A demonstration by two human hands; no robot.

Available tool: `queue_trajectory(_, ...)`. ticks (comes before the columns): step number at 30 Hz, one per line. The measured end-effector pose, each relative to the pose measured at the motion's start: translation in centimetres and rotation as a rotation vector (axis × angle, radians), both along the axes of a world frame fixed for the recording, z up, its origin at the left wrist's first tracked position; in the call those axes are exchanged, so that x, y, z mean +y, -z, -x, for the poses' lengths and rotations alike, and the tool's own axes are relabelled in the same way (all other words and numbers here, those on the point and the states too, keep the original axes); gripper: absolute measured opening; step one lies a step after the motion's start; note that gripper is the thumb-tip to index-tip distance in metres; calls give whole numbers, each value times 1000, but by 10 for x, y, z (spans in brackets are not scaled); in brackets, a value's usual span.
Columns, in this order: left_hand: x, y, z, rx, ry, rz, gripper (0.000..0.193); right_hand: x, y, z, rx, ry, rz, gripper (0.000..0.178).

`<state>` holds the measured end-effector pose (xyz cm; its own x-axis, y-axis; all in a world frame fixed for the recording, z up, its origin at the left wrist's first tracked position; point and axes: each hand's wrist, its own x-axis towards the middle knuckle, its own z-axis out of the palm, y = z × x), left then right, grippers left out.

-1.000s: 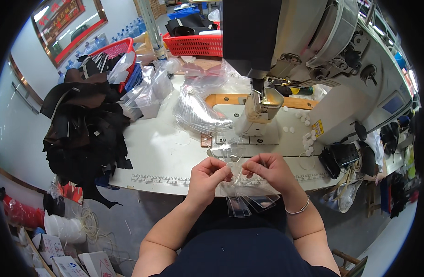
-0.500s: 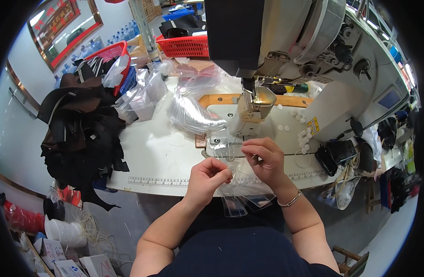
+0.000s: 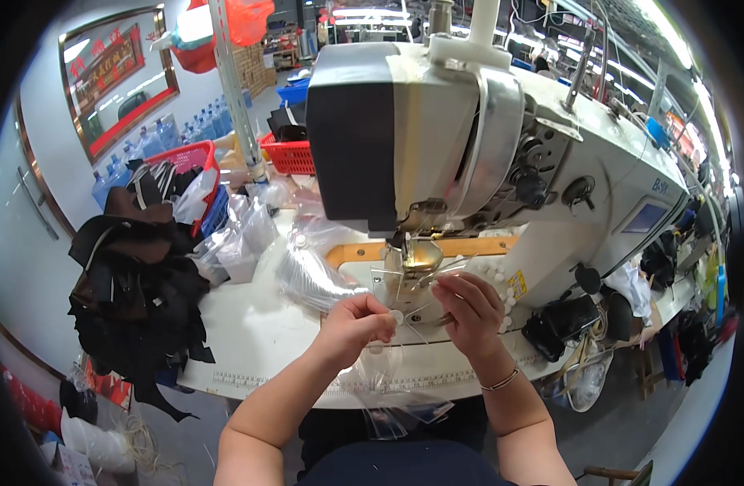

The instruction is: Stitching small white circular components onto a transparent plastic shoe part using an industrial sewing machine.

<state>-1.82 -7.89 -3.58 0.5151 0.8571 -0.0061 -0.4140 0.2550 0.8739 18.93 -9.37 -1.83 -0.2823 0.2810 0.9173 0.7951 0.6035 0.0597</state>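
Thumb and forefinger of my left hand (image 3: pixel 357 328) are pinched together on a small white disc (image 3: pixel 397 317). To its right, my right hand (image 3: pixel 473 312) is closed, fingers bent inward. A thin greyish object shows at its fingertips, too unclear to name. Both hands are over the front of the sewing machine (image 3: pixel 420 121), just short of its needle area. Clear plastic strips (image 3: pixel 386 417) hang over the table's front edge below my hands. A bundle of clear plastic strips (image 3: pixel 311 275) lies behind my left hand.
A heap of black fabric pieces (image 3: pixel 137 300) hangs over the table's left side. Red baskets (image 3: pixel 287 154) stand at the back. White discs (image 3: pixel 493 270) lie scattered right of the needle area. A black pouch-like item (image 3: pixel 562 328) sits at the right edge.
The view has tilted up, showing more of the machine and the room. My left hand now shows a white disc at its fingertips. Both hands stay close together, nearer the needle area.
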Motion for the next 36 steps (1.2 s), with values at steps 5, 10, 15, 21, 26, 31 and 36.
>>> queue_trajectory(5,-10,-25,9,61,-40,-206,10,-4,-15,5,12,-32,-79,24)
queue_trajectory(10,11,-19,3,-56,39,285,10,10,-12,2,-36,6,98,30)
queue_trajectory(15,-2,-11,-3,-194,44,357,10,12,-22,-2,-101,-17,173,28)
queue_trajectory(21,65,-25,-8,170,24,190,13,37,-24,-11,-116,148,251,23)
queue_trajectory(26,95,-56,-17,357,18,119,20,68,-11,-31,-137,255,294,16)
queue_trajectory(31,92,-56,-15,476,7,89,18,51,-21,-22,-21,108,95,14)
queue_trajectory(36,88,-63,-16,501,8,81,18,52,-18,-24,-57,170,133,16)
